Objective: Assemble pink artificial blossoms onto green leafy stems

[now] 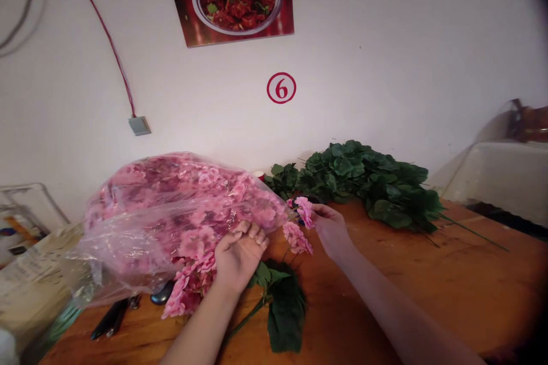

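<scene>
A large clear plastic bag (141, 205) full of pink artificial flowers lies on the left of the wooden table. My left hand (240, 254) is at the bag's front right edge, palm up with curled fingers; what they hold, if anything, cannot be made out. Loose pink flowers (186, 291) lie beside its wrist. My right hand (329, 228) pinches a small pink flower (305, 211), right of the bag. Just below that flower is another pink bloom (297, 238). A green leafy stem (286, 311) rests on the table between my forearms.
A heap of green artificial leaves (363, 179) lies at the back right against the wall. Black items (110, 318) and a dark rounded object (162, 293) are at the front left. A red-rimmed cup (258, 175) stands behind the bag. The table (462, 285) extends right.
</scene>
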`<state>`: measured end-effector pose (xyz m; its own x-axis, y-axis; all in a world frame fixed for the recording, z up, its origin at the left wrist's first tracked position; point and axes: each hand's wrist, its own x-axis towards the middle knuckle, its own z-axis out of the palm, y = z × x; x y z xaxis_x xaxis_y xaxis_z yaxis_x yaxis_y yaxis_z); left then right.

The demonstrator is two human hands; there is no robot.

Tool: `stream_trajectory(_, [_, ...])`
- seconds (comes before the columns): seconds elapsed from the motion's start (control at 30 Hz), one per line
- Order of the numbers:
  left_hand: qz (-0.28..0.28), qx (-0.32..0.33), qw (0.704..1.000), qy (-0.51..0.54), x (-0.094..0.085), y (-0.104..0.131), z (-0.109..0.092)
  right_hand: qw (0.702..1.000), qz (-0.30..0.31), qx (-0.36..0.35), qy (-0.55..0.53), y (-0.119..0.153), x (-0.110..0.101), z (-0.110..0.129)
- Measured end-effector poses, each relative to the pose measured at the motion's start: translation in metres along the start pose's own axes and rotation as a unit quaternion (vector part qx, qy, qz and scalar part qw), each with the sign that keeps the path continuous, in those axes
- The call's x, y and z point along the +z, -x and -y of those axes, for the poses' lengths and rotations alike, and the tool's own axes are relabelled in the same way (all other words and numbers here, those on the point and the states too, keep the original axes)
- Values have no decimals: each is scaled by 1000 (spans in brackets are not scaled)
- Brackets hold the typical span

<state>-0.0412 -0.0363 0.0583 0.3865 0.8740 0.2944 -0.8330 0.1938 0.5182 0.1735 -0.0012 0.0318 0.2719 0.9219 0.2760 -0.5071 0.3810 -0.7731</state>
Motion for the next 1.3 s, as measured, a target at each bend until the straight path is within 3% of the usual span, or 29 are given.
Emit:
stream_trajectory(0.43, [20, -33, 999, -10, 8, 3, 3, 1000, 10, 11, -6, 3, 1, 0])
stream_trajectory(1.3, [36, -22, 997, -64, 6, 4, 8, 1000, 18, 11, 9, 7, 3, 3])
